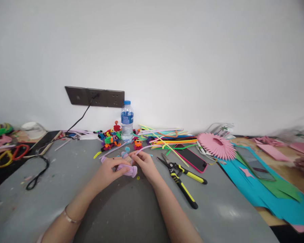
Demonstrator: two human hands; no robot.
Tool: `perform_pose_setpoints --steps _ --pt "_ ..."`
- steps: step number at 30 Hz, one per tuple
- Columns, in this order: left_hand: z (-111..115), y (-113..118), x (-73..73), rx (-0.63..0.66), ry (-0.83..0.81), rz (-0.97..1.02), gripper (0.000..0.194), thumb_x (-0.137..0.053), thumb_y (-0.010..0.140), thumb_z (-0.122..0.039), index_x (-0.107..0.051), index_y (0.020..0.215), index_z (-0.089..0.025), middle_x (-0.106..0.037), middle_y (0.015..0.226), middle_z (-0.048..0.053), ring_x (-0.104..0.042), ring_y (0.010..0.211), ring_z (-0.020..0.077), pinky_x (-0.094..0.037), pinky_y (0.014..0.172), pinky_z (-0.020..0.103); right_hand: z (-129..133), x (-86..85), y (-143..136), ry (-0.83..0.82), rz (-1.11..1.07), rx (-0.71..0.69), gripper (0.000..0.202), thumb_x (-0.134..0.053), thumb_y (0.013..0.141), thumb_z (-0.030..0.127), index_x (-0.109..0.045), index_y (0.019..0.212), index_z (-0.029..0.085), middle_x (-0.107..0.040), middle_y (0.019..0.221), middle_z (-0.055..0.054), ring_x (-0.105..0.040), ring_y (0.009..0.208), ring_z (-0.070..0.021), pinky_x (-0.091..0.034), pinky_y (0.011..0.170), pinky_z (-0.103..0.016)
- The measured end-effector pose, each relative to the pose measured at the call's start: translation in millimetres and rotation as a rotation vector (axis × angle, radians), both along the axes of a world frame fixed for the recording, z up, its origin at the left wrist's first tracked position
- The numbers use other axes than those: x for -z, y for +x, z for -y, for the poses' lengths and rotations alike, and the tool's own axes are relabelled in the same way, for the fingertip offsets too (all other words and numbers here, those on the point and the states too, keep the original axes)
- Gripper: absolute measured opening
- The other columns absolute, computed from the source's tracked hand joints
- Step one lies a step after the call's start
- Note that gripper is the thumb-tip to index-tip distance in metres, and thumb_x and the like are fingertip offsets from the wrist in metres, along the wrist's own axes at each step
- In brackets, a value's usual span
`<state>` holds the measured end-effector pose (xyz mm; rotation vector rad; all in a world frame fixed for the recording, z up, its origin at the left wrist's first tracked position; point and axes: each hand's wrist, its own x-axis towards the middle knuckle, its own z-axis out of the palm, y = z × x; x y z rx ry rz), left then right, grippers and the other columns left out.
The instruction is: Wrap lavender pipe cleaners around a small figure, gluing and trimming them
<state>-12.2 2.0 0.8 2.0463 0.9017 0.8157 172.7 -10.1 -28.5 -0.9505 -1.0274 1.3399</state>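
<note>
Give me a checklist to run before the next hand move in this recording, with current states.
1. Left hand holds the lilac pipe-cleaner piece: ok.
2. Right hand pinches the loose lilac pipe cleaner: ok.
3. That strand is fastened to the piece: cannot tell, fingers hide it.
4. Yellow-and-black pliers closed: not ok, they lie open, right of the hands.
5. Water bottle upright and capped: ok.

A grey tabletop (223,202) bears pliers (171,165), a pink-edged phone (191,159) and a bottle (127,118).
</note>
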Motion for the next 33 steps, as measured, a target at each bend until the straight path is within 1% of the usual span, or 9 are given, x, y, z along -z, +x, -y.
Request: perform_pose_setpoints --steps 3,7,11,14,19,23,27,30,33 --pt "0 1 3.8 0.005 0.054 -0.126 0.020 -0.062 0.086 -0.032 -0.078 0.086 -0.020 -0.078 0.082 0.003 -0.066 0.073 0.0183 -0.044 0.069 0.025 1 -2.9 -1 0.128 0.155 0.108 0.027 -0.071 0.080 0.044 -0.073 0.080 0.017 -0.065 0.064 0.001 -0.057 0.058 -0.0137 -0.046 0.059 -0.025" --pt "-1 4 6.9 -0.096 0.035 -0.170 0.023 -0.059 0.087 -0.034 -0.077 0.091 -0.020 -0.079 0.084 0.002 -0.065 0.066 0.0164 -0.043 0.063 0.024 5 -3.7 -3 0.287 0.288 0.240 0.022 -0.063 0.087 0.039 -0.071 0.083 0.018 -0.067 0.069 -0.002 -0.061 0.065 -0.0168 -0.048 0.064 -0.028" --pt "-4 4 5.9 -0.200 0.035 -0.148 0.026 -0.058 0.086 -0.037 -0.076 0.091 -0.019 -0.076 0.074 0.001 -0.059 0.055 0.0146 -0.040 0.056 0.023 7 -2.6 -3 0.330 0.321 0.334 0.019 -0.060 0.090 0.035 -0.070 0.087 0.018 -0.069 0.073 -0.003 -0.063 0.068 -0.0179 -0.049 0.066 -0.029" --pt "-5 2 5.5 -0.242 0.050 -0.105 0.028 -0.057 0.085 -0.039 -0.076 0.091 -0.019 -0.076 0.076 0.002 -0.059 0.055 0.0150 -0.040 0.055 0.023 8 -3.9 -3 0.360 0.292 0.370 0.017 -0.059 0.091 0.033 -0.069 0.088 0.019 -0.070 0.076 -0.004 -0.066 0.070 -0.0183 -0.051 0.068 -0.029" --pt "-5 1 6.2 -0.303 0.048 -0.046 0.028 -0.060 0.083 -0.041 -0.074 0.089 -0.018 -0.075 0.078 0.004 -0.062 0.062 0.0174 -0.043 0.058 0.024 13 -8.1 -3 0.457 0.318 0.364 0.010 -0.061 0.090 0.027 -0.067 0.086 0.020 -0.070 0.077 -0.003 -0.067 0.072 -0.0189 -0.051 0.071 -0.029" --pt "-6 1 5.7 -0.402 0.009 0.048 0.027 -0.061 0.081 -0.042 -0.072 0.085 -0.018 -0.073 0.077 0.004 -0.062 0.064 0.0176 -0.044 0.058 0.024 19 -12.0 -5 0.516 0.382 0.291 0.010 -0.059 0.091 0.022 -0.066 0.084 0.021 -0.070 0.077 -0.004 -0.066 0.072 -0.0189 -0.049 0.069 -0.028" --pt "-5 0 2.4 -0.492 -0.067 0.174 0.030 -0.062 0.079 -0.046 -0.070 0.081 -0.017 -0.065 0.064 0.000 -0.054 0.055 0.0137 -0.040 0.053 0.022 20 -16.9 -7 0.608 0.420 0.244 0.009 -0.059 0.090 0.017 -0.064 0.084 0.021 -0.070 0.078 -0.004 -0.066 0.072 -0.0180 -0.049 0.068 -0.027" --pt "-4 1 -0.2 -0.515 -0.142 0.279 0.032 -0.064 0.076 -0.048 -0.065 0.075 -0.016 -0.056 0.057 -0.003 -0.047 0.049 0.0106 -0.036 0.048 0.021 19 -18.6 -9 0.671 0.450 0.208 0.010 -0.061 0.088 0.014 -0.065 0.083 0.021 -0.070 0.077 -0.004 -0.065 0.072 -0.0174 -0.048 0.066 -0.026" --pt "-4 1 -0.9 -0.511 -0.229 0.379 0.036 -0.068 0.073 -0.052 -0.061 0.072 -0.016 -0.051 0.055 -0.005 -0.045 0.047 0.0090 -0.037 0.046 0.020 18 -17.4 -11 0.684 0.465 0.180 0.009 -0.062 0.087 0.013 -0.066 0.083 0.020 -0.068 0.077 -0.005 -0.064 0.071 -0.0173 -0.048 0.064 -0.026"
